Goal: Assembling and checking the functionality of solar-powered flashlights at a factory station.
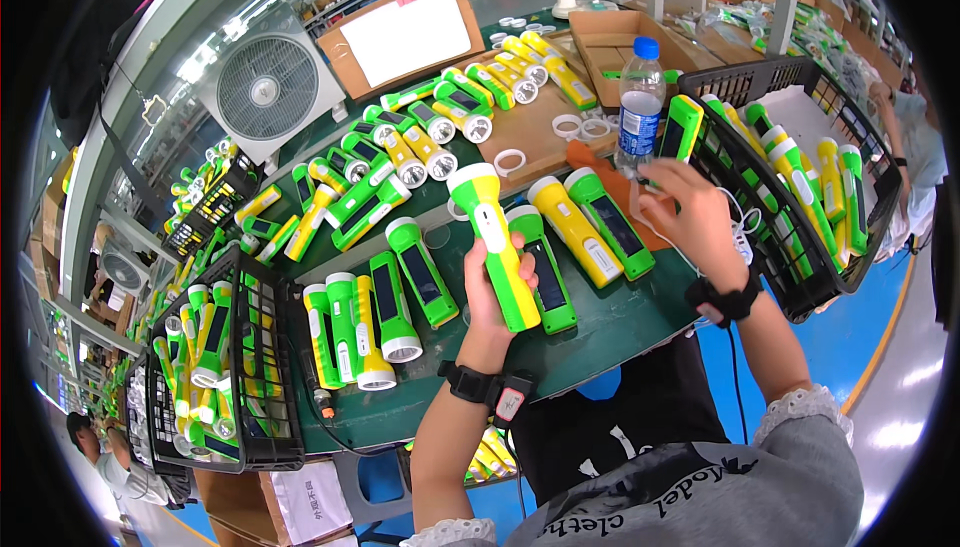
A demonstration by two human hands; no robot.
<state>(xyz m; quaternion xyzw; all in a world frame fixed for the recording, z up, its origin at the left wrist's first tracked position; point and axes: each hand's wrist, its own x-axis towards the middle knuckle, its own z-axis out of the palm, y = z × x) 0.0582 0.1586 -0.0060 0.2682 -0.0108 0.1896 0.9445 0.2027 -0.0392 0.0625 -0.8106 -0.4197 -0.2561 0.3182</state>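
My left hand (pixel 492 292) is wrapped round a green, yellow and white flashlight (pixel 492 232), held over the table with its white head pointing away from me. My right hand (pixel 695 212) is raised by the bottle, fingers bent and drawn together. A thin white cable (pixel 662 237) runs beside those fingertips; whether they grip it, I cannot tell. Behind the held flashlight lie a yellow flashlight (pixel 575 232) and two green ones with dark panels, one of them at the right (pixel 610 225). More flashlights (pixel 345 332) lie in a row left of my left hand.
Black crates of flashlights stand at the left (pixel 270 387) and right (pixel 850 267). A water bottle (pixel 640 107) stands near an open cardboard box (pixel 625 37). White rings (pixel 567 127) lie on cardboard. Many flashlights (pixel 400 157) cover the far table. A fan unit (pixel 265 87) stands behind them.
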